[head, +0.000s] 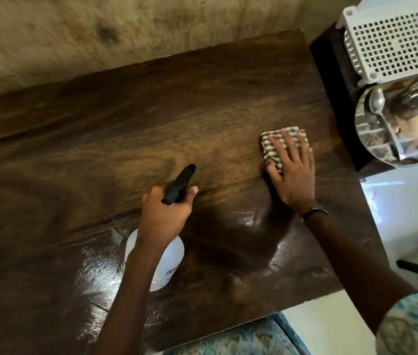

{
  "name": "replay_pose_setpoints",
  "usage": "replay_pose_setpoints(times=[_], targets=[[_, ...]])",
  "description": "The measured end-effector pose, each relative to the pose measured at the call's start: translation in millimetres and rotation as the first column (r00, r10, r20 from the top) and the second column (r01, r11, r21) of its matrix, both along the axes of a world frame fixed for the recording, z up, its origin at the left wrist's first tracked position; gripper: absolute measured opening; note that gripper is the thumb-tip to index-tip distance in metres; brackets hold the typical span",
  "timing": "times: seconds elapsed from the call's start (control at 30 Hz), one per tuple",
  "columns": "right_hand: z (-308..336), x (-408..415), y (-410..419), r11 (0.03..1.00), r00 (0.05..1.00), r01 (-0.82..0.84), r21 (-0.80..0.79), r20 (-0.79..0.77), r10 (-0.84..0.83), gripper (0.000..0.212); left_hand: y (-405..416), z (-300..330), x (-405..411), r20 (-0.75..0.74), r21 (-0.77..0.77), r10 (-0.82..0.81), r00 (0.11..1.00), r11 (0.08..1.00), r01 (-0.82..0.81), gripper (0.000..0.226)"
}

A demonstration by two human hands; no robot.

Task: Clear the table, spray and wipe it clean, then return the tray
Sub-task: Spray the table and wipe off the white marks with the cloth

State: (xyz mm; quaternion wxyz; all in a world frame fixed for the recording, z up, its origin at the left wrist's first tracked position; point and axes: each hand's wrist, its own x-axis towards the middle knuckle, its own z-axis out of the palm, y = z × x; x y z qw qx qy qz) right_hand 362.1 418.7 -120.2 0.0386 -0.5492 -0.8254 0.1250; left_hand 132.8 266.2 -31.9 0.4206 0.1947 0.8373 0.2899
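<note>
The left hand (pixel 164 211) grips the neck of the spray bottle (pixel 161 260), lower centre of the frame, black nozzle pointing up-frame. The right hand (pixel 291 167) presses flat, fingers straight, on a folded checked cloth (pixel 274 147) at centre right. The counter (pixel 100 149) shines wet near the bottom. Judged: the bottle is light, slick plastic, best held at the neck; the cloth is soft and needs palm pressure. The steel tray (pixel 371 147) sits at the right edge.

Cloth (pixel 283 147) right of bottle (pixel 155 262) on table (pixel 100 149).
</note>
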Motion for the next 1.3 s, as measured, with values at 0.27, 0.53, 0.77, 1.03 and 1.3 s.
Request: replay_pose_setpoints(times=[0.27,0.53,0.77,1.03,1.3], targets=[[1.4,-47.2,-98.8,0.985,0.986,0.163,-0.051,-0.008,-0.164,0.059,-26.8,0.7,6.3,-0.017,-0.042,-0.127,0.992,0.991,0.127,0.041],[-6.8,-24.6,-175.9,0.887,0.887,-0.462,0.027,0.015,0.461,0.057,-62.7,-5.6,7.9,-0.043,-0.041,-0.255,0.966,0.967,0.253,0.039],[-1.5,56.2,-122.0,0.999,0.998,-0.036,-0.005,0.048,0.036,0.058,-84.0,3.8,17.8,-0.036,-0.030,-0.273,0.961,0.962,0.272,0.037],[0.5,14.8,-207.9,0.901,0.901,0.430,-0.059,-0.034,-0.432,0.060,-107.7,14.6,43.8,-0.037,-0.036,-0.255,0.966,0.967,0.254,0.036],[-3.2,62.2,-247.1,0.868,0.868,-0.495,-0.048,0.027,0.496,0.057,-130.9,12.8,67.4,-0.002,-0.075,-0.141,0.990,0.987,0.140,0.039]])
